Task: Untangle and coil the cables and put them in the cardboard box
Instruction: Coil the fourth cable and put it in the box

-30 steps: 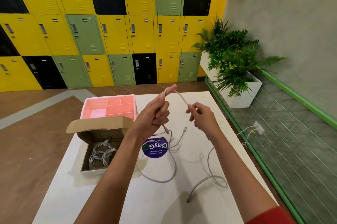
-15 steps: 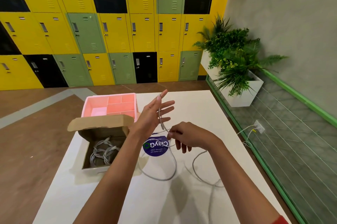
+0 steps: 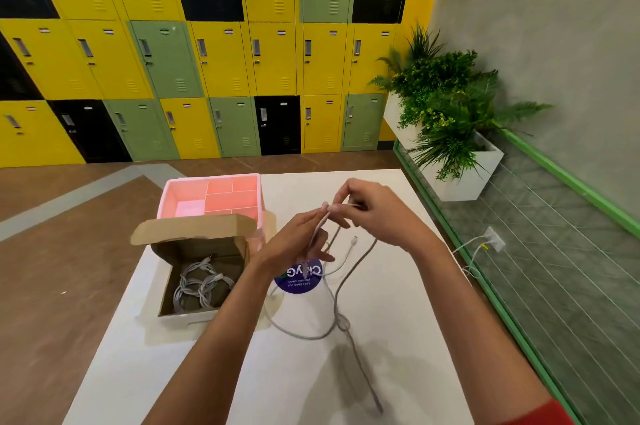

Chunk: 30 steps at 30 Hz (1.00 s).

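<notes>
The right hand [image 3: 377, 213] pinches the seemingly light, limp cable [image 3: 342, 322] draped over the flat left hand [image 3: 298, 244]; better to grip it near the plug.

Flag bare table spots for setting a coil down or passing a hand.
Free: near-left table in front of the cardboard box; the far edge between pink tray and right hand. Crowded: mid-table round the purple sticker, where the loose cable loops below the left hand.

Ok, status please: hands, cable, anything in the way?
Right hand pinches knotted grey cable; left hand flat, cable along its fingers. Cardboard box open, path clear.
</notes>
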{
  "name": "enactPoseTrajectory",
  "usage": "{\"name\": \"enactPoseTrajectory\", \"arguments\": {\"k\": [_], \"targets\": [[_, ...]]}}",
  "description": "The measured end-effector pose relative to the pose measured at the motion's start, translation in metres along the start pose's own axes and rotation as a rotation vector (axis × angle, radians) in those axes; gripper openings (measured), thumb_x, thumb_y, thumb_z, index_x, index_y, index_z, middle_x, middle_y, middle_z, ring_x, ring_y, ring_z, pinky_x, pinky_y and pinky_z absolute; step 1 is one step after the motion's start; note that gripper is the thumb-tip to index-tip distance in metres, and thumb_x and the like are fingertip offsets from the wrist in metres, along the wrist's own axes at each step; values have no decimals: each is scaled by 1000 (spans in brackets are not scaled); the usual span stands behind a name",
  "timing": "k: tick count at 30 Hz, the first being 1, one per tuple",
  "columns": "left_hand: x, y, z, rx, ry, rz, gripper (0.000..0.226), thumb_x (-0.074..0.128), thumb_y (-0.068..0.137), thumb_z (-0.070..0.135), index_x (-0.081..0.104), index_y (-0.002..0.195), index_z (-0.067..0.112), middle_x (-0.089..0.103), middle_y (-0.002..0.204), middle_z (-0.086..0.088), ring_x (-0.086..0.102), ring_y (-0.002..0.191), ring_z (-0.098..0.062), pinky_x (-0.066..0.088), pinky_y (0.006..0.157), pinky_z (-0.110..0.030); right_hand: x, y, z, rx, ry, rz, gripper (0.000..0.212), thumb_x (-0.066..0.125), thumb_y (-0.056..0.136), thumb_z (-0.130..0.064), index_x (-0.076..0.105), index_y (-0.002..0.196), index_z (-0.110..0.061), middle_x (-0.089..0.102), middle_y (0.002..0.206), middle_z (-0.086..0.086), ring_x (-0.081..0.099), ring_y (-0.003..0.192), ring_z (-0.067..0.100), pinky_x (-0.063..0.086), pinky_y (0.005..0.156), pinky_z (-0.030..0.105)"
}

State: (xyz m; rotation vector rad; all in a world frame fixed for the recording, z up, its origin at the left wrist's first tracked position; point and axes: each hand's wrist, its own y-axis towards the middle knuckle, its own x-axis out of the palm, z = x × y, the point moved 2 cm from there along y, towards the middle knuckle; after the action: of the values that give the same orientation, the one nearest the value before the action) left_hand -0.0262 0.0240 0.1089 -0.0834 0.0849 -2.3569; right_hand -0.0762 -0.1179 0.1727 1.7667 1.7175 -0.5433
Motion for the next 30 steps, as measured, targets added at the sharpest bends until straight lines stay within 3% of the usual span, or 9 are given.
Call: {"name": "enactPoseTrajectory", "arguments": {"k": [4,9,13,18,22,26,30], "targets": [[1,-5,6,-46,-188,-148,47,29,101,44,60,91,10,23,36,3,14,28,-8,39,41,-21,1,3,8,29,29,68,26,65,87,-38,61,93,-14,51,57,2,40,51,10,31,49,23],[-1,-5,5,-87,-415,-203,45,31,99,44,53,77,11,26,32,5,16,23,-5,24,31,-18,7,3,13,79,-40,8,34,55,92,-44,69,87,-13,48,59,1,39,53,9,29,52,23],[-4,-4,3,-102,-502,-178,46,29,102,40,50,72,11,29,35,5,21,24,-3,29,32,-16,9,2,14,86,-31,20,36,52,94,-43,66,81,-13,45,57,-2,38,52,8,29,51,21],[-6,-4,-3,-79,-683,-87,34,40,96,29,55,73,10,34,47,4,28,35,-4,41,45,-19,9,2,20,132,163,114,35,57,92,-42,65,77,-12,39,54,-8,32,52,7,27,52,23],[-4,-1,-7,-38,-694,-63,27,41,96,27,55,78,11,32,51,7,26,41,-3,32,44,-17,12,2,25,144,182,148,36,58,91,-44,64,76,-12,38,48,-11,31,46,4,26,49,17],[-5,1,-7,-45,-546,-56,28,38,97,31,52,84,11,25,48,9,20,39,-2,18,38,-15,11,3,25,94,87,205,31,60,90,-42,68,79,-14,37,48,-8,32,44,6,25,44,15],[0,-1,-7,-91,-521,-93,30,35,99,32,49,81,13,24,48,10,18,39,-2,16,37,-15,8,6,20,12,106,310,24,65,88,-35,72,81,-13,39,43,-9,35,45,5,27,45,12]]}}
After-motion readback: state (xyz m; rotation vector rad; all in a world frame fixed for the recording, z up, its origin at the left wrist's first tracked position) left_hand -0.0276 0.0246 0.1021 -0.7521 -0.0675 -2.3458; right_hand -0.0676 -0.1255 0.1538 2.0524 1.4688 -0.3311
